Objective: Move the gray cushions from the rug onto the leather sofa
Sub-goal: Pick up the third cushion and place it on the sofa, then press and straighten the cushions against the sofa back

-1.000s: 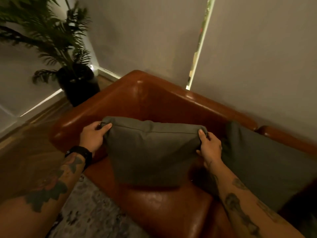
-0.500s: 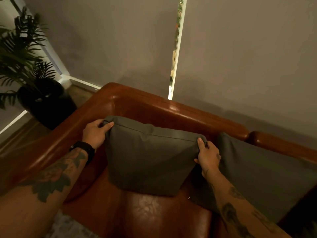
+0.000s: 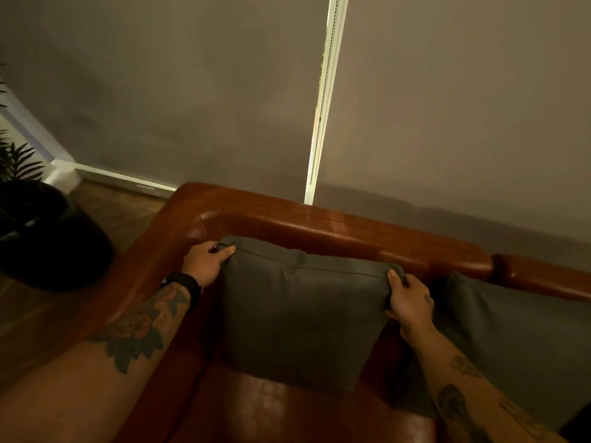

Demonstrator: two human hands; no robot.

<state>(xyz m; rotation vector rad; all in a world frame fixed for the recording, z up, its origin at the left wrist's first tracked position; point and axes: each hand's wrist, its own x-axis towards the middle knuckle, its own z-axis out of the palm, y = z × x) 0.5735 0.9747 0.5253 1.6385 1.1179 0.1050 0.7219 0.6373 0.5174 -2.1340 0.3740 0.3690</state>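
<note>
A gray cushion (image 3: 300, 314) stands upright on the seat of the brown leather sofa (image 3: 335, 227), close to its backrest near the left corner. My left hand (image 3: 206, 262) grips the cushion's top left corner. My right hand (image 3: 409, 300) pinches its top right corner. A second gray cushion (image 3: 518, 340) leans against the backrest to the right, partly hidden by my right forearm.
A dark plant pot (image 3: 48, 238) with green fronds stands on the wooden floor left of the sofa arm. A wall with a closed blind rises right behind the backrest, a bright slit (image 3: 323, 100) running down it.
The cushion has moved back toward the backrest, both hands still on its top corners. My view has swung right and closer; the rug has left the frame.
</note>
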